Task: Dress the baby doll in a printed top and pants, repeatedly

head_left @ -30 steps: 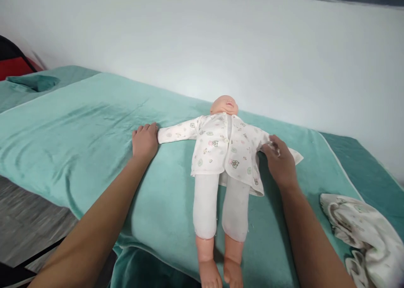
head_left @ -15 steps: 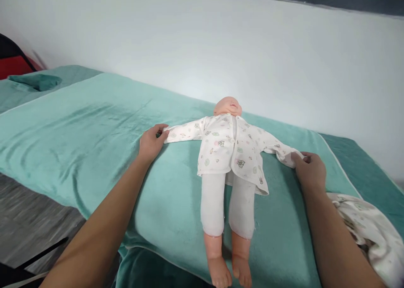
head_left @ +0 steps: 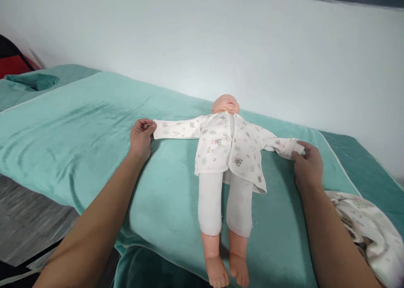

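Note:
A baby doll [head_left: 225, 104] lies on its back on a green sheet, its head by the wall and its feet toward me. It wears a white printed baby shirt [head_left: 214, 149], fastened at the upper chest and parted below, over white cloth legs. My left hand [head_left: 142, 138] pinches the cuff of the sleeve on the left, which is stretched out straight and flat. The cuff of the other sleeve is between the thumb and fingers of my right hand [head_left: 308, 164]; that sleeve is bunched and creased.
The green sheet [head_left: 94, 124] covers a bed against a white wall [head_left: 189, 39]. A crumpled printed cloth [head_left: 372, 233] lies at the right, beside my forearm. At the far left are a dark green cloth [head_left: 31, 81] and a red and black object [head_left: 12, 62].
My left hand has moved outward to the left, drawing its sleeve straighter and longer. My right hand has shifted slightly up, its fingers now over the cuff's end.

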`<action>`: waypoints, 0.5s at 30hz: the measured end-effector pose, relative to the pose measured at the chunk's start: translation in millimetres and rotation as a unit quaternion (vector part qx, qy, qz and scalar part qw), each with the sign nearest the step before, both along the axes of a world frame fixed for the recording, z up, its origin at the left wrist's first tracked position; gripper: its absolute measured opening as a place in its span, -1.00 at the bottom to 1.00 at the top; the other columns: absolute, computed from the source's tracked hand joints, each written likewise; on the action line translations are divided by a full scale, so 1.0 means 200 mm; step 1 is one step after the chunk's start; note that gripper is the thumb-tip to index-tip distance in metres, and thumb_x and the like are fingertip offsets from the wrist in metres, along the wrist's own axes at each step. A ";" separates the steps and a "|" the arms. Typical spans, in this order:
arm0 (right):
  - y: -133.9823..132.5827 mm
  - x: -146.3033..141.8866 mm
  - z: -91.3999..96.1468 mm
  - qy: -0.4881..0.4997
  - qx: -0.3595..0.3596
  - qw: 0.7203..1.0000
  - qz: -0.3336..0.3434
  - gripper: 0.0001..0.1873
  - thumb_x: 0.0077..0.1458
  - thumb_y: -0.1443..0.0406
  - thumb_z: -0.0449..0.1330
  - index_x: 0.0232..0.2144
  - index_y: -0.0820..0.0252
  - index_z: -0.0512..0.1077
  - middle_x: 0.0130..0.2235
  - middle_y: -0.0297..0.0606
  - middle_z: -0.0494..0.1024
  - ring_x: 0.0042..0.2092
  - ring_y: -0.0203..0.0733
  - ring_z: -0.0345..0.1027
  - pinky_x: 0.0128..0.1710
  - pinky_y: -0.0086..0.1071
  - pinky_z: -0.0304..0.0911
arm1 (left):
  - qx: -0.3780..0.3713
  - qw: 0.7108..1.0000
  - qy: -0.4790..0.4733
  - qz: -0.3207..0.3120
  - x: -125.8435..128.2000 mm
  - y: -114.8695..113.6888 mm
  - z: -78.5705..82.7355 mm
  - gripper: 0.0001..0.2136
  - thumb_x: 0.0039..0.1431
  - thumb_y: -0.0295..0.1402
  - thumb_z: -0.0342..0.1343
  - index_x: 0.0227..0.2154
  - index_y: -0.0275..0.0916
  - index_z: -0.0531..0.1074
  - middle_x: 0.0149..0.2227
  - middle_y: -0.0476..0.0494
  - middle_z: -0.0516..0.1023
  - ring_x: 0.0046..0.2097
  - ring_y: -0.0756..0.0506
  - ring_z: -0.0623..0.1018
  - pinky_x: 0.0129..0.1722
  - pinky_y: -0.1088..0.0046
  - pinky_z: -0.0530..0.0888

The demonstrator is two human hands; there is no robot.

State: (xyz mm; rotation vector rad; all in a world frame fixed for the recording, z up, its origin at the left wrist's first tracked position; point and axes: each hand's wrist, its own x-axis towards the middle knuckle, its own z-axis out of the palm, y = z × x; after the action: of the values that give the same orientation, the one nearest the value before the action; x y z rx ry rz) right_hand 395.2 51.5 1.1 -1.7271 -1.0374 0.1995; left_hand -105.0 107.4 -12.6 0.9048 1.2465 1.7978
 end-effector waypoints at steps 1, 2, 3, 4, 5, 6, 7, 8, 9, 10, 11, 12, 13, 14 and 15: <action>0.00 0.00 0.00 -0.010 -0.011 1.000 -0.008 -0.51 -0.08 0.28 0.18 -0.02 0.11 0.45 -0.22 -0.25 0.46 -0.39 -0.24 0.15 -0.28 -0.23 0.21 | 0.002 1.000 -0.004 0.001 0.00 0.00 0.00 -0.82 -0.04 -0.43 0.27 -0.39 -0.17 0.38 -0.48 0.07 0.30 -0.47 0.06 0.33 -0.48 0.55 0.32; 0.00 0.00 0.01 -0.019 -0.022 0.999 -0.014 -0.49 -0.08 0.29 0.18 0.00 0.11 0.44 -0.24 -0.26 0.44 -0.38 -0.22 0.16 -0.25 -0.22 0.22 | 0.006 1.000 -0.006 0.002 0.00 0.00 0.00 -0.82 -0.05 -0.43 0.27 -0.38 -0.17 0.37 -0.49 0.07 0.29 -0.47 0.06 0.32 -0.49 0.55 0.32; 0.00 0.00 0.01 -0.027 -0.034 0.999 -0.017 -0.46 -0.09 0.30 0.19 0.03 0.12 0.44 -0.24 -0.26 0.43 -0.35 -0.20 0.19 -0.22 -0.21 0.23 | 0.009 1.000 -0.007 0.004 0.00 0.00 0.00 -0.81 -0.05 -0.44 0.26 -0.38 -0.17 0.37 -0.49 0.07 0.28 -0.47 0.06 0.32 -0.48 0.56 0.31; 0.00 -0.01 0.02 -0.035 -0.047 0.998 -0.016 -0.44 -0.09 0.31 0.19 0.05 0.13 0.43 -0.23 -0.25 0.43 -0.33 -0.18 0.22 -0.18 -0.20 0.23 | 0.011 1.000 -0.007 0.009 -0.01 0.01 0.00 -0.81 -0.05 -0.44 0.25 -0.38 -0.17 0.36 -0.49 0.07 0.28 -0.47 0.06 0.31 -0.49 0.57 0.31; 0.00 -0.02 0.02 -0.043 -0.060 0.997 -0.014 -0.42 -0.09 0.32 0.20 0.07 0.13 0.41 -0.21 -0.23 0.44 -0.30 -0.16 0.24 -0.15 -0.18 0.24 | 0.010 1.000 -0.004 0.016 -0.01 0.01 0.00 -0.81 -0.04 -0.44 0.25 -0.37 -0.17 0.35 -0.48 0.07 0.29 -0.47 0.06 0.31 -0.49 0.57 0.31; 0.00 -0.02 0.03 -0.051 -0.070 0.996 -0.010 -0.41 -0.09 0.32 0.21 0.07 0.13 0.41 -0.17 -0.20 0.45 -0.27 -0.14 0.27 -0.11 -0.17 0.24 | 0.008 1.000 0.001 0.024 -0.01 0.01 -0.01 -0.81 -0.03 -0.43 0.24 -0.35 -0.16 0.35 -0.47 0.06 0.30 -0.47 0.06 0.32 -0.49 0.57 0.30; 0.00 -0.03 0.03 -0.059 -0.078 0.995 -0.007 -0.41 -0.10 0.33 0.21 0.07 0.13 0.40 -0.14 -0.18 0.46 -0.23 -0.12 0.29 -0.07 -0.15 0.23 | 0.005 0.999 0.011 0.033 0.00 0.01 -0.02 -0.81 -0.02 -0.42 0.23 -0.34 -0.16 0.36 -0.44 0.05 0.33 -0.46 0.06 0.33 -0.50 0.57 0.30; 0.00 -0.04 0.04 -0.066 -0.080 0.995 -0.006 -0.42 -0.10 0.32 0.21 0.05 0.12 0.40 -0.11 -0.16 0.47 -0.20 -0.09 0.30 -0.04 -0.13 0.23 | 0.004 0.999 0.027 0.043 0.00 0.02 -0.03 -0.81 -0.01 -0.41 0.23 -0.32 -0.16 0.36 -0.42 0.03 0.36 -0.45 0.05 0.35 -0.50 0.56 0.30; 0.00 -0.05 0.04 -0.070 -0.082 0.994 -0.003 -0.43 -0.10 0.32 0.22 0.04 0.11 0.40 -0.08 -0.15 0.47 -0.17 -0.06 0.32 -0.01 -0.11 0.23 | 0.003 0.997 0.048 0.053 0.00 0.02 -0.03 -0.82 0.01 -0.39 0.22 -0.31 -0.16 0.37 -0.38 0.02 0.39 -0.43 0.05 0.37 -0.49 0.55 0.31; 0.00 -0.05 0.04 -0.070 -0.081 0.994 -0.003 -0.45 -0.10 0.31 0.22 0.02 0.09 0.39 -0.06 -0.14 0.47 -0.15 -0.04 0.33 0.00 -0.09 0.22 | 0.003 0.995 0.075 0.063 0.00 0.02 -0.04 -0.83 0.02 -0.39 0.22 -0.31 -0.16 0.38 -0.35 0.00 0.43 -0.40 0.03 0.41 -0.47 0.53 0.32; 0.00 -0.06 0.04 -0.068 -0.079 0.995 -0.004 -0.47 -0.10 0.30 0.23 0.01 0.09 0.39 -0.06 -0.13 0.47 -0.13 -0.02 0.34 0.00 -0.09 0.23 | 0.001 0.991 0.107 0.075 0.00 0.03 -0.05 -0.85 0.04 -0.39 0.21 -0.31 -0.16 0.39 -0.32 -0.02 0.45 -0.36 0.01 0.44 -0.43 0.52 0.35; 0.00 -0.06 0.04 -0.067 -0.078 0.995 -0.006 -0.48 -0.08 0.29 0.23 0.01 0.09 0.39 -0.06 -0.12 0.47 -0.13 -0.01 0.34 -0.01 -0.09 0.23 | -0.004 0.986 0.142 0.088 0.00 0.03 -0.05 -0.87 0.05 -0.40 0.19 -0.31 -0.16 0.39 -0.29 -0.04 0.48 -0.32 -0.01 0.47 -0.39 0.50 0.38; 0.00 -0.06 0.04 -0.065 -0.081 0.995 -0.009 -0.49 -0.07 0.28 0.23 0.00 0.10 0.39 -0.07 -0.11 0.47 -0.13 -0.01 0.34 -0.02 -0.10 0.24 | -0.010 0.979 0.175 0.101 0.00 0.03 -0.05 -0.89 0.07 -0.41 0.17 -0.32 -0.16 0.40 -0.27 -0.05 0.49 -0.28 -0.03 0.49 -0.34 0.48 0.40; 0.00 -0.06 0.04 -0.063 -0.086 0.994 -0.013 -0.50 -0.05 0.27 0.23 0.01 0.12 0.39 -0.08 -0.11 0.47 -0.14 -0.02 0.33 -0.02 -0.11 0.24 | -0.017 0.972 0.205 0.112 0.00 0.03 -0.06 -0.90 0.08 -0.43 0.16 -0.33 -0.15 0.39 -0.27 -0.05 0.50 -0.25 -0.04 0.50 -0.29 0.46 0.42; 0.00 -0.06 0.04 -0.064 -0.089 0.994 -0.019 -0.51 -0.04 0.27 0.23 0.01 0.14 0.39 -0.10 -0.11 0.46 -0.15 -0.04 0.32 -0.02 -0.11 0.24 | -0.022 0.966 0.229 0.121 0.00 0.03 -0.06 -0.91 0.09 -0.45 0.14 -0.34 -0.15 0.39 -0.27 -0.05 0.50 -0.23 -0.05 0.50 -0.26 0.44 0.43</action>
State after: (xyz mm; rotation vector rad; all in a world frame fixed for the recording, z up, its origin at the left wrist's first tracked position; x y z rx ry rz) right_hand 382.8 51.5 9.6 -1.9403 -1.1062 0.1640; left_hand -104.8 113.3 -23.9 1.2336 1.7441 1.7915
